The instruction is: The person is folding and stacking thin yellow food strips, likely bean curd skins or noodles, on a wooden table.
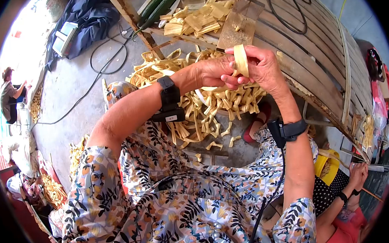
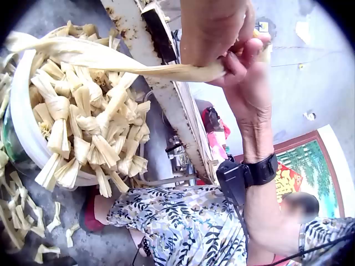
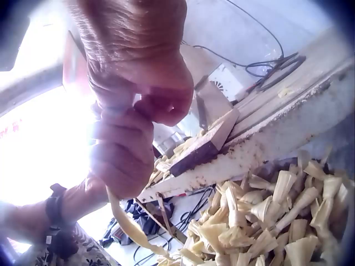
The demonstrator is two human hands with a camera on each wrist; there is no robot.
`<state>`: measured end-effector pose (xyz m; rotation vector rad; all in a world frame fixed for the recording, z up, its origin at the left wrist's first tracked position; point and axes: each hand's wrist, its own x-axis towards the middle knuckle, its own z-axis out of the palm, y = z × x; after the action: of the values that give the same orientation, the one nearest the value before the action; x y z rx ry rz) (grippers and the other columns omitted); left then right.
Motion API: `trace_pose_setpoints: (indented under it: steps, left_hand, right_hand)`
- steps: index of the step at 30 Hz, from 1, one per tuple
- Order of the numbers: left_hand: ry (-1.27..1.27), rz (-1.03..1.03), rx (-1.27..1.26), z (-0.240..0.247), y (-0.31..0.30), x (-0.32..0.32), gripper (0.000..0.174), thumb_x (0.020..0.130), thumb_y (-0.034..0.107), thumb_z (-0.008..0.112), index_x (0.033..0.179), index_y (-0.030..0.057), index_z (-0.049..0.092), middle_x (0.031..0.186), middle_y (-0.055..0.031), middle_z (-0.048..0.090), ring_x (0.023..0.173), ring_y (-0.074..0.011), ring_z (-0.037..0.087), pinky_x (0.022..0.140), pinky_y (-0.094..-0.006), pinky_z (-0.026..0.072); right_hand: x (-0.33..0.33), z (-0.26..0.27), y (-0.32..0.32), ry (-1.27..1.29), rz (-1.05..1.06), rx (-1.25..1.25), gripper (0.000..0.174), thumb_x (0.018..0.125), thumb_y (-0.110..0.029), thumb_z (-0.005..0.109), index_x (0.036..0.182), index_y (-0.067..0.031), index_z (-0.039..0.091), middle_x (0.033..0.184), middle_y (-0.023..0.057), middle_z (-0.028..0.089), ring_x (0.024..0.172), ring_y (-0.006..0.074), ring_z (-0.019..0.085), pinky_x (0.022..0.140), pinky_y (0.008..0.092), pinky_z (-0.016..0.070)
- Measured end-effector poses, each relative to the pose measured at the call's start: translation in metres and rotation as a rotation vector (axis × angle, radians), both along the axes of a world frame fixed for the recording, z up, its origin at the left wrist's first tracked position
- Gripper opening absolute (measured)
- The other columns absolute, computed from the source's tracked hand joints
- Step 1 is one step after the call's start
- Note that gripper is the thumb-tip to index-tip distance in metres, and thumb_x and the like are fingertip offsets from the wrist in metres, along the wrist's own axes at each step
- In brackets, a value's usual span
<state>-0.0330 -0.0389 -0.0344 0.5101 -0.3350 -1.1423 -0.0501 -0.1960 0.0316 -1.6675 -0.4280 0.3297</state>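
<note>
Both hands meet over the heap, working one pale yellow flat strip (image 1: 241,61). My left hand (image 1: 214,72) pinches the strip with curled fingers. Opposite it, my right hand (image 1: 266,71) also grips the strip, which loops up over the fingers in the head view. In the left wrist view a long tail of the strip (image 2: 111,58) runs out leftward from the fingers. From below the left hand (image 3: 123,152), the strip's tail (image 3: 130,224) hangs in the right wrist view. Knotted strips (image 2: 94,122) fill a white-rimmed bucket (image 2: 25,111) beneath the hands.
A slatted wooden bench (image 1: 305,54) with a rusty edge stands ahead, bearing a board (image 1: 241,24) and a pile of flat yellow pieces (image 1: 198,18). Loose knots lie on the floor. Black cable (image 1: 93,78) crosses the floor at left. Another person (image 1: 339,202) sits at right.
</note>
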Motion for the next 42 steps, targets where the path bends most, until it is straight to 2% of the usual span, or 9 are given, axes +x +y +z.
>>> trace_pose_setpoints:
  steps: [5,8,12,15,18,22,26,32,42]
  left_hand:
    - [-0.11,0.592,0.363,0.017,-0.008,0.009,0.019,0.092,0.016,0.043,0.095,0.0017,0.055,0.07,-0.0042,0.057,0.042,-0.0033,0.043,0.043,-0.0149,0.0356]
    - [-0.665,0.891,0.688,0.032,-0.005,0.004,0.021,0.09,0.016,0.045,0.087,-0.0004,0.058,0.066,-0.0046,0.058,0.044,-0.005,0.047,0.042,-0.0165,0.038]
    - [-0.96,0.868,0.732,0.037,0.001,0.002,0.023,0.087,0.014,0.05,0.071,-0.0032,0.053,0.057,-0.0086,0.057,0.045,-0.0105,0.055,0.04,-0.024,0.0414]
    - [-1.118,0.847,0.796,0.032,0.0,-0.002,0.019,0.084,0.015,0.053,0.079,-0.0035,0.051,0.057,-0.0096,0.057,0.044,-0.0125,0.055,0.041,-0.0255,0.0417]
    - [-1.235,0.846,0.865,0.026,-0.004,-0.004,0.022,0.086,0.018,0.052,0.092,-0.0023,0.047,0.06,-0.0061,0.058,0.048,-0.0098,0.055,0.044,-0.0228,0.0438]
    - [-0.598,0.727,0.766,0.028,0.0,0.004,0.019,0.085,0.015,0.052,0.093,-0.0015,0.05,0.064,-0.003,0.055,0.051,-0.0079,0.052,0.044,-0.0197,0.0417]
    - [-0.233,0.651,0.502,0.041,-0.003,-0.003,0.024,0.088,0.022,0.051,0.098,0.0009,0.055,0.071,0.0047,0.048,0.058,-0.0004,0.04,0.049,-0.0132,0.0302]
    - [-0.621,0.484,0.594,0.03,0.01,-0.001,0.029,0.089,0.029,0.049,0.093,0.0023,0.059,0.063,0.0074,0.042,0.053,0.0001,0.034,0.046,-0.0141,0.0264]
    - [-0.264,0.337,0.375,0.031,0.016,0.002,0.023,0.092,0.023,0.043,0.08,0.0059,0.053,0.056,0.009,0.032,0.045,-0.0009,0.024,0.04,-0.015,0.0187]
  right_hand:
    - [0.012,-0.021,-0.009,-0.793,-0.41,-0.441,0.024,0.076,-0.016,0.066,0.097,-0.0035,0.063,0.075,0.0005,0.054,0.06,0.0069,0.052,0.054,0.0249,0.0434]
    - [0.009,-0.019,-0.002,-0.373,-0.337,-0.26,0.018,0.076,-0.017,0.066,0.087,-0.0014,0.065,0.066,0.0006,0.058,0.057,0.0044,0.049,0.053,0.0218,0.0413]
    - [0.015,-0.028,-0.006,0.023,-0.202,-0.098,0.016,0.077,-0.015,0.065,0.082,0.0002,0.065,0.061,0.0023,0.06,0.058,0.0023,0.048,0.052,0.0203,0.0405]
    - [0.013,-0.035,-0.003,0.037,-0.287,-0.19,0.013,0.075,-0.012,0.065,0.081,-0.0003,0.065,0.067,0.0018,0.061,0.063,0.0065,0.05,0.058,0.0218,0.0421]
    - [0.012,-0.044,0.0,-0.463,-0.377,-0.381,0.009,0.07,-0.006,0.064,0.078,-0.0011,0.065,0.079,0.0019,0.062,0.07,0.0124,0.051,0.068,0.0245,0.0425]
    - [0.005,-0.022,0.003,-0.591,-0.435,-0.238,0.007,0.068,0.0,0.064,0.075,-0.0003,0.065,0.095,0.0039,0.06,0.08,0.0146,0.053,0.074,0.025,0.0431]
    - [0.021,-0.012,-0.018,-0.052,-0.556,0.309,0.01,0.075,-0.005,0.064,0.083,0.0009,0.065,0.097,0.0061,0.06,0.082,0.0095,0.057,0.071,0.0208,0.0483]
    - [0.016,-0.012,-0.019,0.076,-0.564,0.163,0.017,0.077,-0.011,0.065,0.088,0.0018,0.064,0.083,0.0045,0.062,0.072,0.0087,0.058,0.061,0.0198,0.049]
    - [0.023,-0.016,-0.034,0.209,-0.655,0.296,0.018,0.073,-0.014,0.069,0.082,0.0013,0.064,0.072,0.0031,0.06,0.066,0.0091,0.057,0.058,0.0191,0.0485]
